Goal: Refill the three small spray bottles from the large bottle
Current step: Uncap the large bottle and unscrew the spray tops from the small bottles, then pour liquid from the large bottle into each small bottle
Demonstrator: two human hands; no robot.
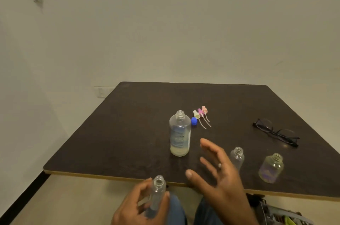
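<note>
The large clear bottle (180, 133) stands uncapped on the dark table (128, 132), with a little pale liquid at its bottom. My left hand (139, 206) holds a small clear bottle (157, 194), uncapped, just below the table's front edge. My right hand (219, 171) hovers open, fingers spread, to the right of the large bottle. Two more small clear bottles stand uncapped on the table, one (237, 157) just behind my right hand and one (271, 168) further right. The blue cap (194, 121) and three spray heads (201, 116) with dip tubes lie behind the large bottle.
Black-framed glasses (276, 132) lie at the table's right. A pale wall stands behind and to the left of the table. A bag or basket (276, 213) sits on the floor at the lower right, and my knees are under the front edge.
</note>
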